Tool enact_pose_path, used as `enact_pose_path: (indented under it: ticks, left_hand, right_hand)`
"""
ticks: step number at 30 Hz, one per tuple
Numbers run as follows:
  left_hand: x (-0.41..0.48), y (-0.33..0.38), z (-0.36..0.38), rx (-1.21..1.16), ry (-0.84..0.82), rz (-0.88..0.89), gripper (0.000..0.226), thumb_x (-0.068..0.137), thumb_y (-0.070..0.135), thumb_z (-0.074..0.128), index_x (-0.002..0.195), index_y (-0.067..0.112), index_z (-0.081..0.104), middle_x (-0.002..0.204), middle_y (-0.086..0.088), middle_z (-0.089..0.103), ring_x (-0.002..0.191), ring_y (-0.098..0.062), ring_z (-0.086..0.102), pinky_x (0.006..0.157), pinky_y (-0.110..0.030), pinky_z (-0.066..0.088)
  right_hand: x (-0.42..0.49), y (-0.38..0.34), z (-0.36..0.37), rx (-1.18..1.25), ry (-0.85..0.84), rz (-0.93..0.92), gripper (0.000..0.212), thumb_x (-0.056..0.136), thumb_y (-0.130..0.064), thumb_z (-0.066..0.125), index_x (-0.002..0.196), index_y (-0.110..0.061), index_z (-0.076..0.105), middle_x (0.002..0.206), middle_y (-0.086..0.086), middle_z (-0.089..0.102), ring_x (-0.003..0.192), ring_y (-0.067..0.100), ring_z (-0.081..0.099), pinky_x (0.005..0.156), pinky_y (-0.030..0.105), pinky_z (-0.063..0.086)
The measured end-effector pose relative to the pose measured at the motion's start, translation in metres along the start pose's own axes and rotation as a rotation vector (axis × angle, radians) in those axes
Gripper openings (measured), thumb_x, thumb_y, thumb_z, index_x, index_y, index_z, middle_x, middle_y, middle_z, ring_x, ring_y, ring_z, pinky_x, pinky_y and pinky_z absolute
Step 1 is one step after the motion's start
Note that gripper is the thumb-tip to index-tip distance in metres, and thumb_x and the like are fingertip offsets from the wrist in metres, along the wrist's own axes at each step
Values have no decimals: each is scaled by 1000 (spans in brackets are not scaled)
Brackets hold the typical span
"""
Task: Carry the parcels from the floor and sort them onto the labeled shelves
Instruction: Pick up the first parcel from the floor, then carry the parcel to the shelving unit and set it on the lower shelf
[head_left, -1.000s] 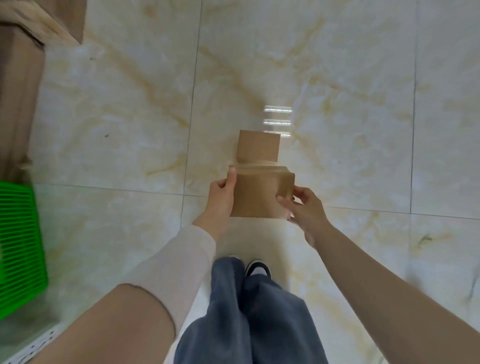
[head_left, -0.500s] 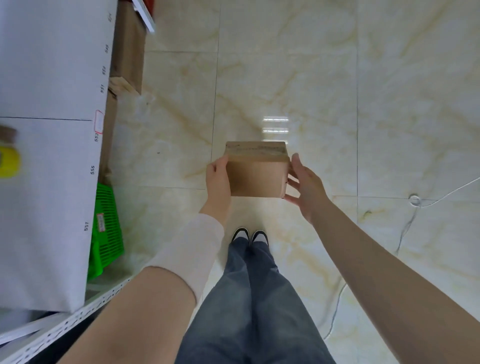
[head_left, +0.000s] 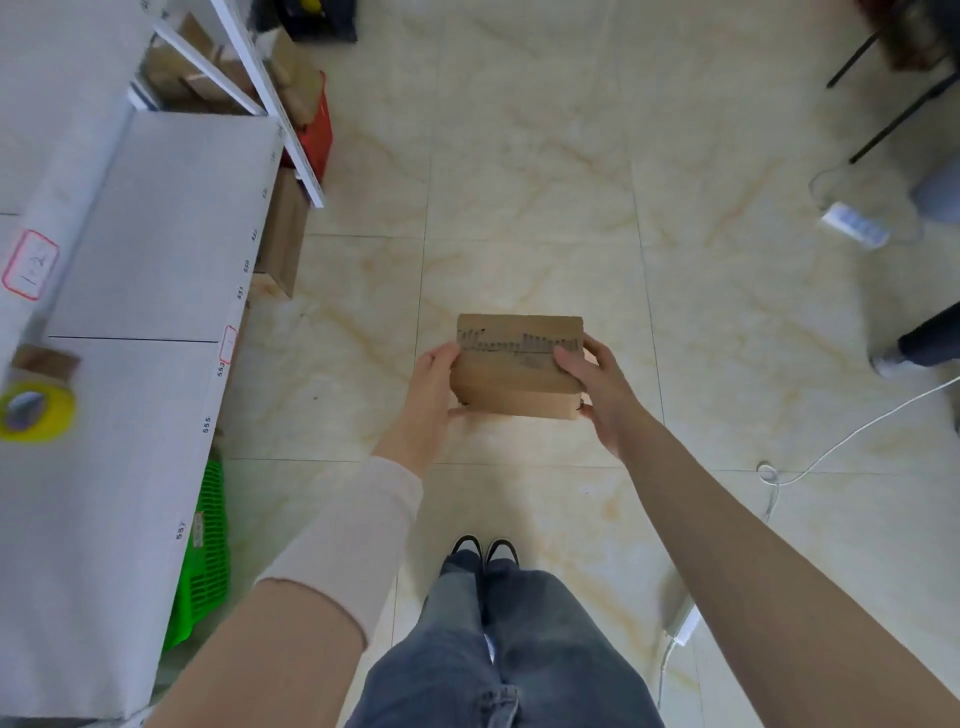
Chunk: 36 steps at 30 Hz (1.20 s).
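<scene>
A small brown cardboard parcel (head_left: 519, 366) is held in the air in front of me, above the tiled floor. Dark scribbled marks run across its upper face. My left hand (head_left: 428, 395) grips its left side and my right hand (head_left: 597, 389) grips its right side, thumb on top. The white shelf (head_left: 150, 270) stands to my left, with small number labels along its front edge and a red-framed label (head_left: 228, 344) there.
A yellow tape roll (head_left: 36, 410) lies on the shelf top. A green basket (head_left: 205, 561), cardboard boxes (head_left: 280, 239) and a red crate (head_left: 319, 130) sit below the shelf. A power strip (head_left: 854, 226) and white cables (head_left: 831, 452) lie on the floor at right, near another person's foot (head_left: 891, 358).
The parcel has come up off the floor in both hands. The view has risen and tipped forward, so more of the shelf and the room's right side show.
</scene>
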<state>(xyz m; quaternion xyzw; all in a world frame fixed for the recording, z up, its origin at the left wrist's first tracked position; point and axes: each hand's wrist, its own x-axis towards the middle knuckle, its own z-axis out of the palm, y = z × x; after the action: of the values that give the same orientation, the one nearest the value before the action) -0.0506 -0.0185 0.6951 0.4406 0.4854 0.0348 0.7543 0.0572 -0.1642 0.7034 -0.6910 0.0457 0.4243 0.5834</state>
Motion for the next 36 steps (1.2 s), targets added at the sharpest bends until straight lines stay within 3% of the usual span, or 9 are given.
enact_pose_path:
  ticks: [7,11,15,18,22,25,28,32,36]
  left_hand:
    - [-4,39,-7,-104,-189,-227,55,82,56,55,123,22,50,118,-7,54,105,-26,57,84,-50,54]
    - [-6,43,-8,-112,-118,-116,28,83,42,57,102,21,57,108,-7,57,101,-22,55,84,-40,53]
    - [-9,41,-9,-172,-70,13,11,90,31,50,94,24,57,102,-2,59,96,-17,54,81,-33,50]
    - [-15,35,-8,-112,-134,111,18,92,21,46,108,21,55,101,-3,60,93,-17,54,72,-28,51]
    - [-19,32,-18,-30,-247,148,46,91,16,50,136,24,42,115,-2,60,102,-20,57,78,-34,54]
    - [-18,49,-32,148,-213,147,61,89,38,55,144,36,28,143,0,46,131,-27,44,106,-53,37]
    - [-25,72,-39,478,-328,223,66,82,51,58,141,49,27,157,0,24,142,-21,28,113,-52,26]
    - [-37,76,-25,699,-640,95,62,79,34,67,130,53,38,143,2,50,125,-17,55,105,-46,43]
    - [-39,65,-19,580,-613,108,61,77,27,66,131,44,44,123,-2,66,107,-21,67,89,-39,54]
  right_hand:
    - [-19,-1,4,-494,37,-736,87,63,-37,75,137,-28,32,138,-1,28,133,15,35,106,40,42]
    - [-31,-9,5,-419,-15,-563,97,71,-44,70,148,-25,14,147,-2,24,136,8,29,109,25,32]
    - [-36,-14,4,-149,-56,-183,99,67,-66,51,150,-32,7,158,-8,14,142,13,26,112,41,34]
    - [-31,-8,6,-36,-163,-78,95,72,-61,55,150,-35,7,151,-1,37,133,19,45,105,47,43]
    - [-25,-14,5,28,-148,-115,73,85,-35,59,147,-32,22,132,-1,60,118,20,58,106,48,41]
    - [-22,-28,-6,-171,-214,-146,91,67,-44,68,146,-38,24,139,1,53,126,22,52,112,47,32]
    - [-21,-47,-11,-396,-343,-163,93,61,-44,68,144,-39,28,138,3,54,124,23,53,112,47,33]
    - [-24,-69,-8,-500,-468,-170,90,58,-45,67,141,-34,36,131,4,61,120,24,57,106,41,41]
    - [-26,-77,-10,-529,-452,-209,80,66,-43,67,140,-31,40,128,5,63,119,23,57,107,44,40]
